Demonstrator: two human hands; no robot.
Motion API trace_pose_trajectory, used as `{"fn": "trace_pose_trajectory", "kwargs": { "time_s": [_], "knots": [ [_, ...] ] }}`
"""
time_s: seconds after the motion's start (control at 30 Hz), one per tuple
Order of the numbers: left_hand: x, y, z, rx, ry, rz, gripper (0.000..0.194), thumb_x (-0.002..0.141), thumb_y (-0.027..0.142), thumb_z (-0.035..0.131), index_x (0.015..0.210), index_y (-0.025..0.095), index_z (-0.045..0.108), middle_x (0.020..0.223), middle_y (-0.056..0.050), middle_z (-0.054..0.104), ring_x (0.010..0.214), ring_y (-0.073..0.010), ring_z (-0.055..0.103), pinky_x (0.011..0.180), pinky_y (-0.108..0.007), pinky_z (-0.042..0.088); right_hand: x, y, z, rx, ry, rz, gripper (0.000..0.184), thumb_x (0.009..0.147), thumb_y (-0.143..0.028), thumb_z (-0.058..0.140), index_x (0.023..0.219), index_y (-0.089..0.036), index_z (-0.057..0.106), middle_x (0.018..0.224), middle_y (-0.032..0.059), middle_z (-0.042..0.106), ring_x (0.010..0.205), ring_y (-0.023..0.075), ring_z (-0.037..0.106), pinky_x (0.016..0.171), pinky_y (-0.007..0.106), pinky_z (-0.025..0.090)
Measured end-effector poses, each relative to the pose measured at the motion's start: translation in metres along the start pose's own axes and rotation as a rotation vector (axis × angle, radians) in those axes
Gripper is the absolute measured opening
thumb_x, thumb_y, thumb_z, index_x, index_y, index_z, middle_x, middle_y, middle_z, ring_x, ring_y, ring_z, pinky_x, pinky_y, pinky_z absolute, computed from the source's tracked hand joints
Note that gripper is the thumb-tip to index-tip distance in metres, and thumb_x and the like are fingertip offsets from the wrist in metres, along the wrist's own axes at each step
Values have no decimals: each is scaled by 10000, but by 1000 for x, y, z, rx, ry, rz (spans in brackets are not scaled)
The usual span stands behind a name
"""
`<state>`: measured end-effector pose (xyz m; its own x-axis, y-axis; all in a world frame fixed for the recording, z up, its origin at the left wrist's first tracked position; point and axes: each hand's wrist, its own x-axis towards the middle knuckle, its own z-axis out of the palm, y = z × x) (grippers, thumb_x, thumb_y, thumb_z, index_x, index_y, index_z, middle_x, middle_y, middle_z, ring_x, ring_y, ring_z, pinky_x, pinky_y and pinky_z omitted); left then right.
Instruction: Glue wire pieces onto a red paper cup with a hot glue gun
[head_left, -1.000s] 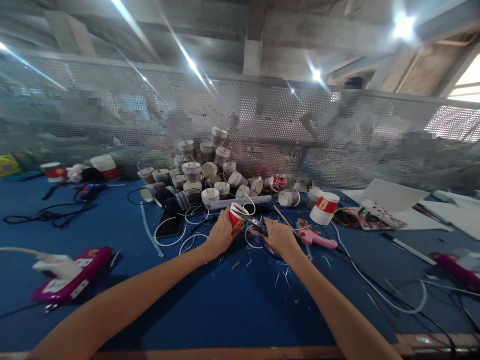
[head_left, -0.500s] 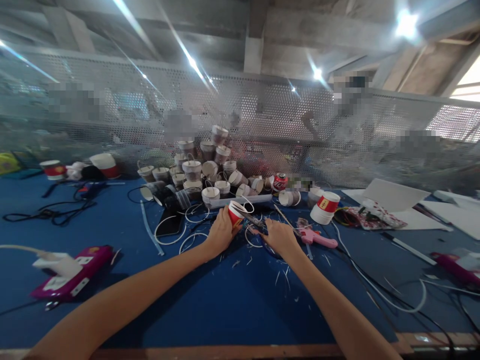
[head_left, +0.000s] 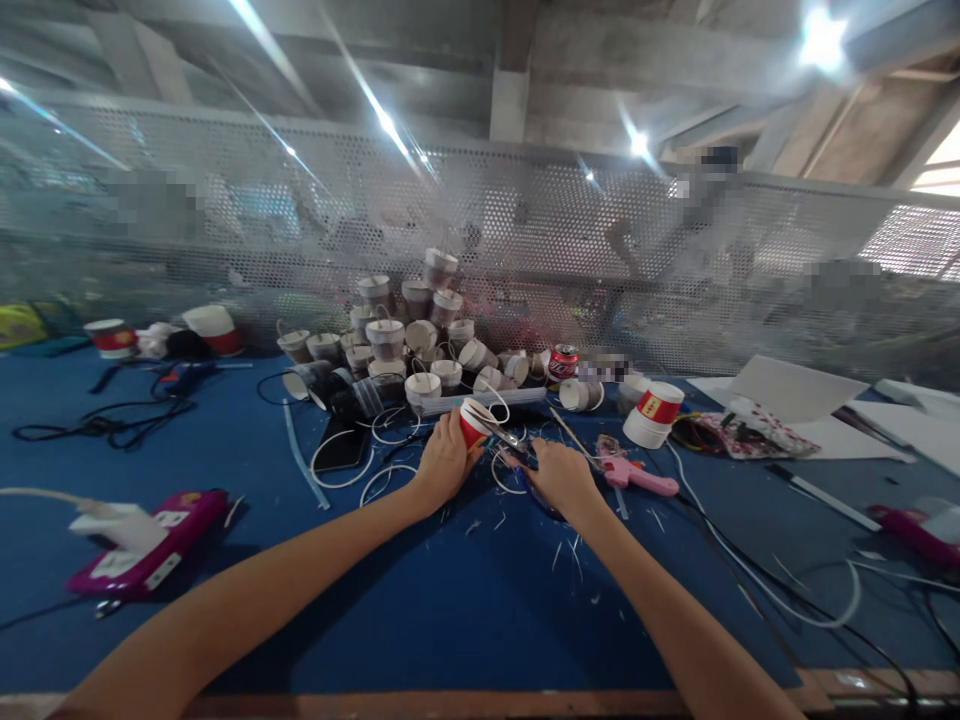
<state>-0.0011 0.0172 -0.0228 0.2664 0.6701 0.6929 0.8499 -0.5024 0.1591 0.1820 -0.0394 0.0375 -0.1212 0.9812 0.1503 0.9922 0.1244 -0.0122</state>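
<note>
My left hand [head_left: 442, 462] is wrapped round a red and white paper cup [head_left: 472, 424], held tilted above the blue table. In my right hand [head_left: 559, 474] is a pair of scissors [head_left: 511, 438], its blades reaching over to the cup's white rim. A white cord loop [head_left: 497, 398] sticks up beside the cup's rim; whether it is fixed to the cup I cannot tell. Part of the scissors' dark blue handle is hidden by my right fingers. White cord rings [head_left: 369, 462] lie on the table left of the cup.
Behind my hands stands a pile of several wrapped paper cups [head_left: 386, 340] with cord handles. A pink glue gun [head_left: 637, 478] and stacked red and white cups [head_left: 654, 415] are at the right. At the left lies a purple power strip [head_left: 184, 520]. White scraps [head_left: 574, 560] litter the front.
The scissor blades look more spread and lie across the cup's rim. Both hands keep almost the same place; the whole view has shifted slightly.
</note>
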Motion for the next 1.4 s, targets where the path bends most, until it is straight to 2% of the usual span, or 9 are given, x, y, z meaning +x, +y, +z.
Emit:
{"fn": "trace_pose_trajectory", "kwargs": {
  "time_s": [0.23,0.37,0.53,0.63,0.73,0.93,1.17,1.4],
  "knots": [
    [0,2,-2,-68,-20,-29,618,820,389,476,1273,24,264,1146,-237,474,1101,-337,484,892,-465,425,0,0,3,5,1,-7,735,810,-682,149,970,-118,592,854,157,681,808,273,655,654,315,459],
    [4,2,-9,-153,-71,-80,688,764,436,546,1268,49,283,1173,-220,460,1112,-338,479,920,-466,411,2,7,0,-16,-6,-25,698,824,-662,173,1011,-121,574,908,163,674,839,263,647,676,311,451],
    [15,-3,-14,-341,-181,-136,626,653,446,646,1140,130,413,1044,-115,513,982,-266,550,875,-421,452,4,17,-3,-21,2,-83,625,845,-630,209,1021,-145,561,928,133,676,868,259,636,685,309,439],
    [14,-3,-14,-471,-244,-187,562,659,395,642,1097,134,407,995,-94,543,908,-229,574,815,-392,480,3,19,-2,-25,10,-94,619,842,-635,219,992,-151,574,905,122,679,836,257,641,661,302,436],
    [10,1,-13,-477,-282,-273,562,680,385,625,1116,132,376,953,-92,576,842,-225,597,761,-392,491,2,17,-1,-17,11,-90,635,828,-656,221,982,-153,578,908,122,677,826,254,642,653,299,431],
    [6,6,-13,-470,-208,-316,617,686,389,627,1160,121,337,1039,-131,575,904,-238,605,788,-390,487,1,13,-2,-12,-8,-66,628,829,-654,228,964,-151,580,916,134,677,837,251,643,662,293,420],
    [5,3,-9,-482,-171,-289,634,673,355,645,1180,139,331,1052,-120,571,933,-244,606,808,-393,483,2,17,-4,-17,-9,-94,646,825,-664,210,926,-153,592,879,126,688,828,264,647,629,292,412],
    [2,0,-4,-403,-128,-227,615,698,315,632,1189,140,307,1075,-129,516,985,-260,573,842,-420,469,3,18,-4,-40,-25,-101,716,806,-693,157,908,-147,610,831,134,691,782,276,654,605,305,413]
  ]
}}
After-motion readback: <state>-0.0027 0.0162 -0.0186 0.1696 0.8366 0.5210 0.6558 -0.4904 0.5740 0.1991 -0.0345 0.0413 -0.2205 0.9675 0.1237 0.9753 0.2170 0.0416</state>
